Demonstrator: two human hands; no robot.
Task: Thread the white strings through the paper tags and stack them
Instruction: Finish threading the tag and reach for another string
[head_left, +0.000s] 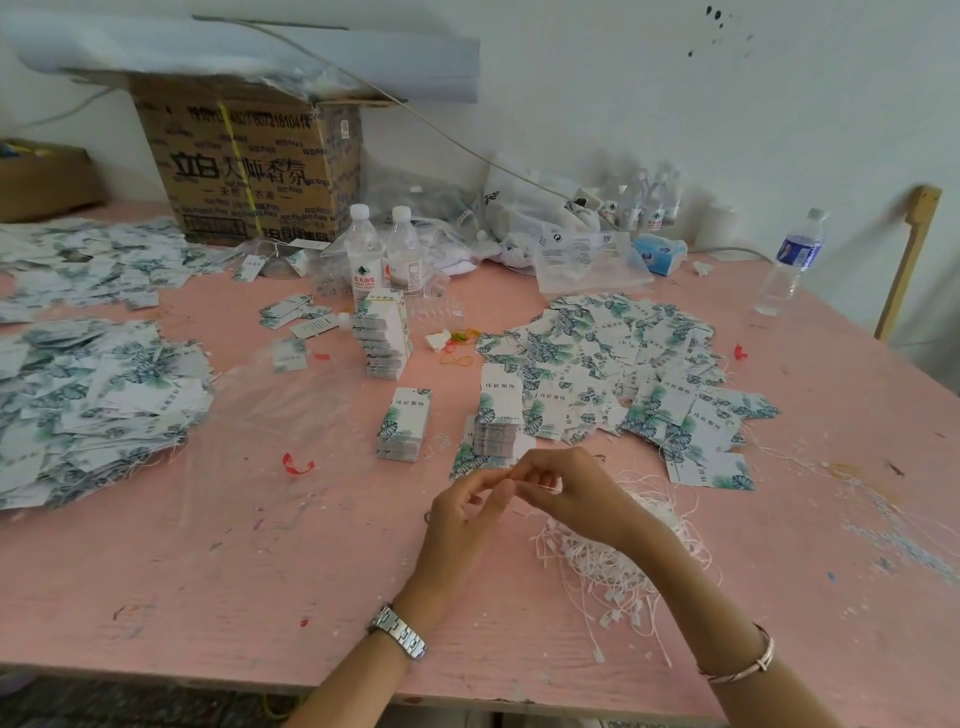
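Observation:
My left hand (467, 512) and my right hand (569, 491) meet fingertip to fingertip above the pink table, pinching a thin white string (537, 487) between them. Under my right wrist lies a tangled heap of white strings (613, 566). Just beyond my hands stand two short stacks of leaf-printed paper tags (404, 426) (500, 415), and a taller stack (383, 335) rises further back. A loose spread of tags (623, 374) covers the table to the right. No tag is in either hand.
Big piles of tags (88, 395) fill the left side. Two water bottles (382, 254) and a cardboard box (249, 166) stand at the back, another bottle (792, 262) at the far right. A clear plastic sheet (270, 410) lies left of centre. Table front edge (208, 675) is near.

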